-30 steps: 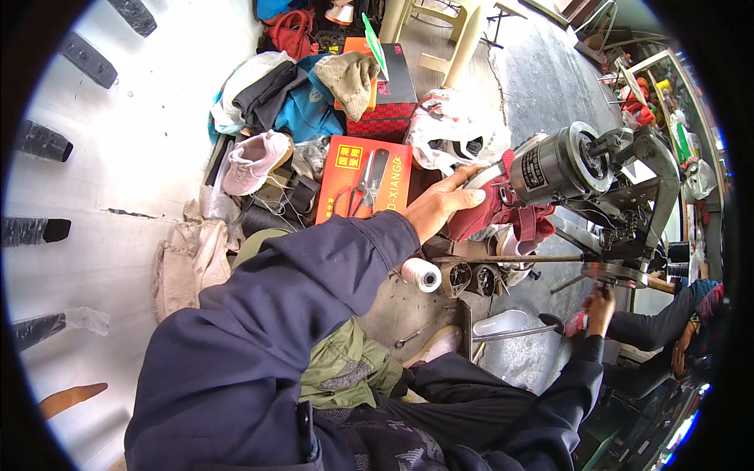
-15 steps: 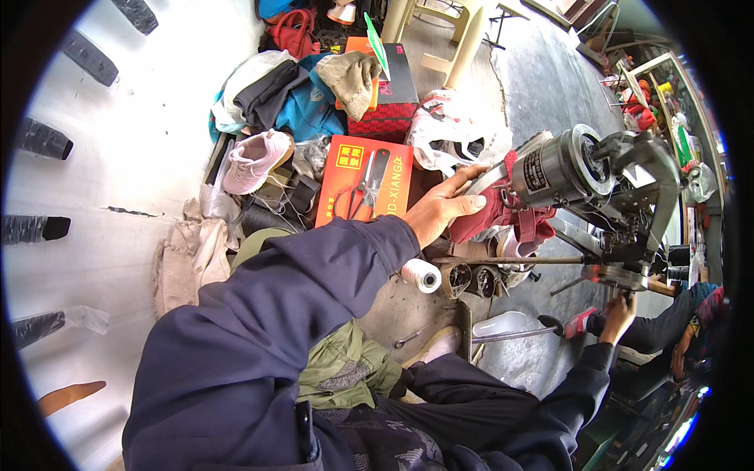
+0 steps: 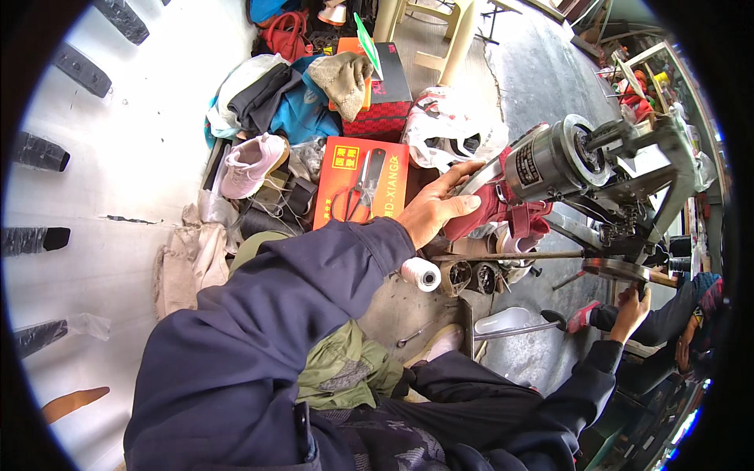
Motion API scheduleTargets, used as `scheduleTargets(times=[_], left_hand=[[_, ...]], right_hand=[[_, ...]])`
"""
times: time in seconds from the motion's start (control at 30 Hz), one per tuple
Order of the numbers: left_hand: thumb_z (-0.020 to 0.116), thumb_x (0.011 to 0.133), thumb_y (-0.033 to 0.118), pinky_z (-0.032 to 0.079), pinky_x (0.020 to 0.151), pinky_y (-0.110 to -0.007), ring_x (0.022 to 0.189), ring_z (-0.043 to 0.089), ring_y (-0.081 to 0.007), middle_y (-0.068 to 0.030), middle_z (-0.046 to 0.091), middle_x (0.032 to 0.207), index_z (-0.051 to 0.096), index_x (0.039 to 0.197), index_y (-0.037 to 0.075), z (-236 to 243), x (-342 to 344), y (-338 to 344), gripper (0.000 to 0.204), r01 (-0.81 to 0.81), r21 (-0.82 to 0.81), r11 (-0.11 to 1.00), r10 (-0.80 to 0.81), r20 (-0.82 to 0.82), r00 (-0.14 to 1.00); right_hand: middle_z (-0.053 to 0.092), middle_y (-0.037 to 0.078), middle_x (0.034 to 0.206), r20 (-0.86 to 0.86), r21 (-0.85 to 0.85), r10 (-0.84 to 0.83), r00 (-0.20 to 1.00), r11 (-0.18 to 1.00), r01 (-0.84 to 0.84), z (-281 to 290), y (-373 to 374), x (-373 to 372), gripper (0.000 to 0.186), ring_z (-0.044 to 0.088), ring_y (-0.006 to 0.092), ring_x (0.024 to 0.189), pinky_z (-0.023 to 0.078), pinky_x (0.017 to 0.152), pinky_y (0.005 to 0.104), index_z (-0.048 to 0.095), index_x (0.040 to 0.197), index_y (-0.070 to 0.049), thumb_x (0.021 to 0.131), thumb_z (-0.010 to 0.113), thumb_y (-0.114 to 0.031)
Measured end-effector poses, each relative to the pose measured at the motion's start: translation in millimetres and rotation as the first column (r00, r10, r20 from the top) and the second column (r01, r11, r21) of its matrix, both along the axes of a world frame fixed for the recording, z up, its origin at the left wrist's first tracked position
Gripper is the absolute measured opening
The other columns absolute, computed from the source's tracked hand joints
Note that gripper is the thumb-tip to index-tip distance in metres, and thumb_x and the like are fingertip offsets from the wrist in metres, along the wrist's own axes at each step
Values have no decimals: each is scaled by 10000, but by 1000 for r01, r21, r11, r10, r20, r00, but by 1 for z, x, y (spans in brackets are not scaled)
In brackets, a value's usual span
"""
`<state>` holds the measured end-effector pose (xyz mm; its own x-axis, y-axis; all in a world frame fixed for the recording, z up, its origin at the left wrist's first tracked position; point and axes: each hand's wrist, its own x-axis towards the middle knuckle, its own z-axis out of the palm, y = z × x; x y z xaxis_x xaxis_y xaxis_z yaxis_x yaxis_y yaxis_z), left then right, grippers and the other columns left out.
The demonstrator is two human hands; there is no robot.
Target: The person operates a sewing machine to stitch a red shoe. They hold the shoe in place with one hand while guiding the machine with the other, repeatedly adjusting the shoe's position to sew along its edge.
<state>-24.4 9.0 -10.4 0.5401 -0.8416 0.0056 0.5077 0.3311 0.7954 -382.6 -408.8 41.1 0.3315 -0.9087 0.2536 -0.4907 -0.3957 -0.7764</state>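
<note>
A dark metal hand-cranked shoe-stitching machine (image 3: 550, 161) with a cylinder-shaped body stands to my right. Under its cylinder is a red shoe (image 3: 479, 216) with straps and a pale sole, partly hidden by the machine. My left hand (image 3: 430, 206) grips this shoe from the left, thumb along its near side and fingers toward the sole. At the machine's lower end is a handwheel (image 3: 616, 269). My right hand (image 3: 631, 312) is closed around the crank handle beneath the wheel's rim; the handle is mostly hidden in my fingers.
A white thread spool (image 3: 422, 275) stands below my left wrist. Beyond my left arm lie an orange scissors box (image 3: 345, 161), a pink shoe (image 3: 250, 169), cloths and a white plastic bag (image 3: 448, 118). Another person's leg (image 3: 667, 314) is at the far right.
The handwheel and my right hand have shifted slightly to the right, and the machine's upper linkage has changed position. My left hand keeps its grip on the red shoe. The view has drifted slightly.
</note>
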Motion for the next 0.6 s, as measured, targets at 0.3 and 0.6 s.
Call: scheduleTargets(times=[0.3, 0.6], left_hand=[[646, 962, 124, 410, 1067, -300, 1202, 540, -152, -63, 547, 1361, 434, 1511, 124, 0, 1, 0, 589, 4, 9, 1000, -4, -22, 1000], [655, 945, 115, 403, 1081, -308, 1224, 530, -149, -58, 565, 1358, 441, 1499, 98, -1, 2, -1, 594, -30, -1, 1000, 30, 93, 995]], right_hand=[[657, 57, 699, -176, 525, 457, 872, 793, -309, -62, 71, 41, 275, 629, 141, 553, 470, 494, 271, 596, 925, -26, 994, 616, -292], [584, 4, 702, 0, 19, -61, 998, 998, 61, -8, -4, -1, 95, 524, 83, 578, 385, 495, 244, 634, 957, -53, 982, 569, -116]])
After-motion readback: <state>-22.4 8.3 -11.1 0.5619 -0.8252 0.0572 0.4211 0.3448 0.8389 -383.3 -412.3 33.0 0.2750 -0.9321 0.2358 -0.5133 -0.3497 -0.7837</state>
